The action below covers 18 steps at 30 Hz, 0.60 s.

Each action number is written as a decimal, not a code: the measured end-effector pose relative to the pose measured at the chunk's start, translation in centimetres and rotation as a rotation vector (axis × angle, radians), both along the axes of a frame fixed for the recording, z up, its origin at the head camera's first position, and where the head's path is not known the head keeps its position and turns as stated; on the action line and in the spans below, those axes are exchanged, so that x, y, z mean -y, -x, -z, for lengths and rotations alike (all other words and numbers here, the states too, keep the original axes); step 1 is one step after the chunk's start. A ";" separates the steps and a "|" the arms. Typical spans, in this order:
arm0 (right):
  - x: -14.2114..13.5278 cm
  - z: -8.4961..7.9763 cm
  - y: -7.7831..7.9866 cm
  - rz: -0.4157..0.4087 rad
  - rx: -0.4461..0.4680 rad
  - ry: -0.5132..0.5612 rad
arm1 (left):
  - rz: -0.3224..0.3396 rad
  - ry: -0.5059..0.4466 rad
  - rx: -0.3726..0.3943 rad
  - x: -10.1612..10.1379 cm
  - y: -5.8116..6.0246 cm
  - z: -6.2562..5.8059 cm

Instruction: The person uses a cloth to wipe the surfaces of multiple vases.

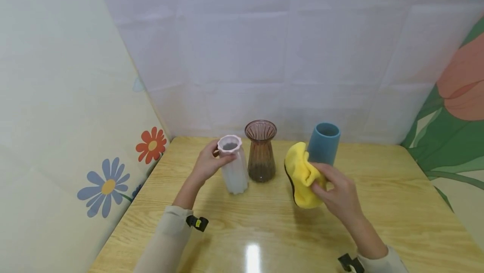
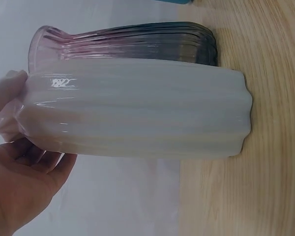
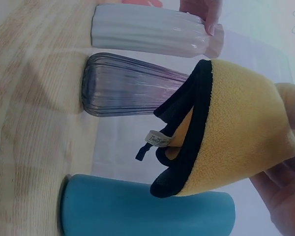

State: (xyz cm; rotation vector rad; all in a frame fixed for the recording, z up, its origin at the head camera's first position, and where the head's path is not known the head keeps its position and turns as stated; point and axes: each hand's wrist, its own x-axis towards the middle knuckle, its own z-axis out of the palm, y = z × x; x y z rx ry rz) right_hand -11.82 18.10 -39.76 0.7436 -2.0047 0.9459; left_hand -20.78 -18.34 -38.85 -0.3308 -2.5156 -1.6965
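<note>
My left hand (image 1: 209, 160) grips a white, scallop-rimmed vase (image 1: 235, 174) round its neck. In the left wrist view that white vase (image 2: 137, 108) stands on the table, thumb on one side of its neck and fingers on the other. My right hand (image 1: 339, 191) pinches a yellow cloth (image 1: 304, 180) with dark edging, held above the table. The right wrist view shows the cloth (image 3: 236, 128) hanging folded, a small white label (image 3: 158, 138) at its edge. Between the hands stands a ribbed, purplish glass vase (image 1: 261, 155). Behind the cloth is a blue vase (image 1: 324, 145), partly hidden.
The wooden table (image 1: 242, 218) ends at a pale cloth backdrop (image 1: 242, 54) close behind the vases. Flower-printed sheets hang at the left (image 1: 56, 96) and right. The glass vase stands very near the white one.
</note>
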 end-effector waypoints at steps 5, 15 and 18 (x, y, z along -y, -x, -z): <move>-0.2 -0.1 0.1 0.001 0.002 0.010 | -0.024 -0.011 0.017 0.5 0.5 0.2; -0.5 -0.2 0.0 0.015 0.062 0.046 | -0.049 -0.037 0.021 1.3 1.4 0.1; -0.5 -0.2 0.0 0.028 0.077 0.047 | -0.061 -0.047 0.029 1.5 1.7 0.1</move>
